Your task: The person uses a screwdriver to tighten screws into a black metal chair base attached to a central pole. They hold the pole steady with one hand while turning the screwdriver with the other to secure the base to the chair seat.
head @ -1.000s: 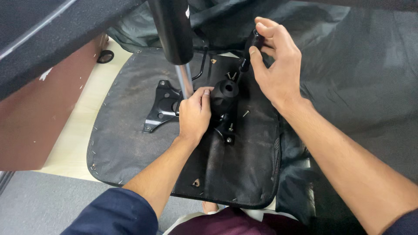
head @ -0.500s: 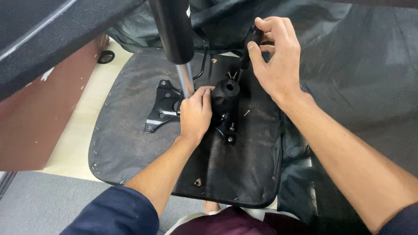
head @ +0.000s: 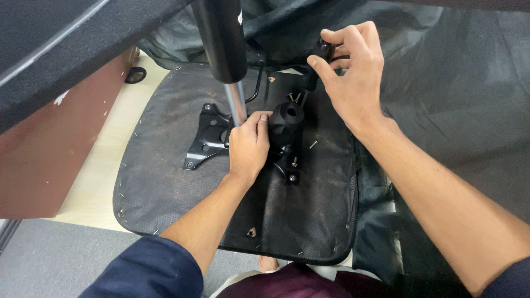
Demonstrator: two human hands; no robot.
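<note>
From the head camera, little has shifted since a moment ago: the right hand (head: 350,77) has closed a bit more, thumb and fingers now pinching the small black lever knob (head: 322,51) at the far edge of the upturned dark fabric seat underside (head: 165,182). The left hand (head: 248,144) stays curled (fingers pressed together) on the black metal tilt mechanism (head: 287,124), just beside the chrome gas-lift rod (head: 237,105).

The right hand (head: 353,72) has closed its fingers (head: 323,69) around the black lever knob (head: 322,51) (a second ago they were spread open above it).
</note>
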